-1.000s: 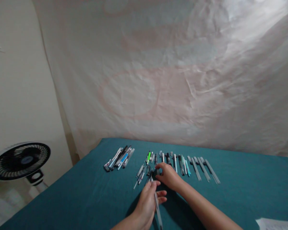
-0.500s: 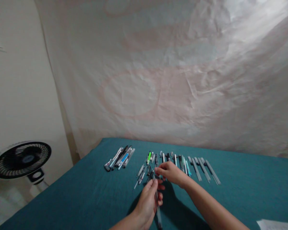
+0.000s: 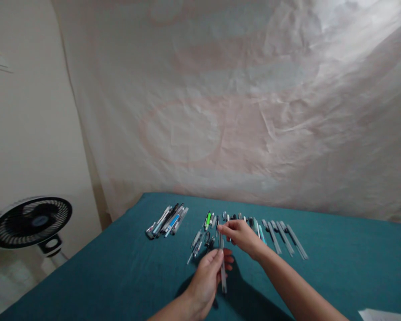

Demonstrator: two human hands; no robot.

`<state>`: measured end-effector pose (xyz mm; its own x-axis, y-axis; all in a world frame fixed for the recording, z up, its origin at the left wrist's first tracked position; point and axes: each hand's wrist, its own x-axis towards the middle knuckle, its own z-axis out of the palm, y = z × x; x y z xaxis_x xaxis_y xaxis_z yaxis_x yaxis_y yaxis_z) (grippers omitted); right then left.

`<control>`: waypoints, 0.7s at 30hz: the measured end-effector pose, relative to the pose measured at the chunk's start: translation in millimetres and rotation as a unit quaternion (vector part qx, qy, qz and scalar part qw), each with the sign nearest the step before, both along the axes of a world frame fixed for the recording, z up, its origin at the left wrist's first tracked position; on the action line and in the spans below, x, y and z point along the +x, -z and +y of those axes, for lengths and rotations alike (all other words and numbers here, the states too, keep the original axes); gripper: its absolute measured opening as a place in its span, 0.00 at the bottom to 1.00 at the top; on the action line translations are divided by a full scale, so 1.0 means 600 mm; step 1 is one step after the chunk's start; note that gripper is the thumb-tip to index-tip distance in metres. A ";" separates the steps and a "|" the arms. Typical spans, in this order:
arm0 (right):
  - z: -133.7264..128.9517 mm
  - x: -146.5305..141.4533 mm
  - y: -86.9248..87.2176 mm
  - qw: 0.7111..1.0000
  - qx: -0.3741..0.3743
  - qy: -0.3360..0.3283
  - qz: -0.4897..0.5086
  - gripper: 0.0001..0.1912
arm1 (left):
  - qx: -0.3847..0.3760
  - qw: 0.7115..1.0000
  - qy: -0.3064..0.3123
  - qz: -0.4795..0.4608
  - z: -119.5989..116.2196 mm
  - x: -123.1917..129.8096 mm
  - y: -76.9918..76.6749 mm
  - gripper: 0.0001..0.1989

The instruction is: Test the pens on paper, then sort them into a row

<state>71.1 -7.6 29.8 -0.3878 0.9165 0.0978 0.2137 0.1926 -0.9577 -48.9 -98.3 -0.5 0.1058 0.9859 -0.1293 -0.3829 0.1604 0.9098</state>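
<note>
My left hand [image 3: 205, 273] holds a slim clear-grey pen [image 3: 223, 280] between thumb and fingers, its lower end sticking out below the hand. At the pen's upper end, the thumb and fingertips of my right hand [image 3: 239, 235] are pinched together. Whether they grip the barrel itself or a small part at its tip is too small to tell. Just behind and left of the hands lie loose pen parts [image 3: 197, 243] and a bright green pen piece [image 3: 207, 220]. A row of pens, partly hidden by my right hand, includes a teal one [image 3: 261, 233].
A bunch of pens [image 3: 169, 220] lies at the left back of the green cloth-covered table [image 3: 120, 267]. Several clear pen barrels [image 3: 296, 240] are lined up at the right. White paper [image 3: 384, 314] shows at the lower right corner, and a fan [image 3: 30, 223] stands left of the table.
The pen has slid upward through my left hand, so less of it extends below. My right hand has moved slightly up and away, still pinched at the top end.
</note>
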 end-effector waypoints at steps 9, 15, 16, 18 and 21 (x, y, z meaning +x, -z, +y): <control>-0.029 -0.005 0.001 0.973 -0.064 -0.220 -0.026 0.26 | 0.076 0.979 -0.164 -0.094 0.044 -0.041 -0.026 0.16; -0.026 -0.011 0.023 0.971 -0.087 -0.221 -0.020 0.25 | 0.071 0.968 -0.207 -0.127 0.054 -0.048 -0.009 0.10; -0.023 -0.010 0.024 0.975 -0.087 -0.203 -0.019 0.25 | 0.071 0.966 -0.210 -0.131 0.055 -0.048 -0.007 0.09; -0.019 -0.010 0.025 0.983 -0.083 -0.161 -0.023 0.25 | 0.073 0.965 -0.211 -0.136 0.056 -0.049 -0.005 0.07; -0.014 -0.011 0.028 0.991 -0.064 -0.119 -0.027 0.26 | 0.076 0.967 -0.203 -0.132 0.057 -0.050 -0.003 0.05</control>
